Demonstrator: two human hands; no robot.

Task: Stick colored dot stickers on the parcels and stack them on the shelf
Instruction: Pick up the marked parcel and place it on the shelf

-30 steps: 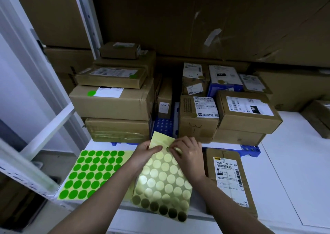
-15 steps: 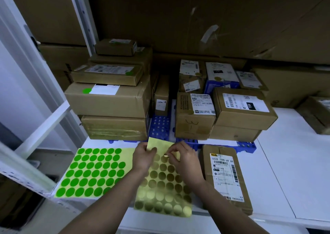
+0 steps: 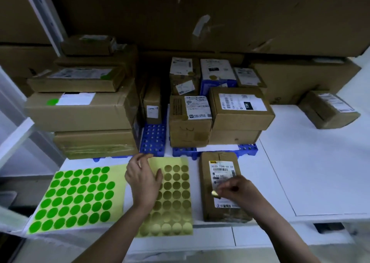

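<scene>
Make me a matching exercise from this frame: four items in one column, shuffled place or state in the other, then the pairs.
Items:
1. green sticker sheet
2. gold sticker sheet
3. gold dot sticker
4. flat parcel

Places/states:
A. pinched in the right hand
B. lying right of the gold sheet, label up
C. under the left hand
D. leftmost on the white shelf

Pairs: 1-D, 2-C, 3-A, 4-B
</scene>
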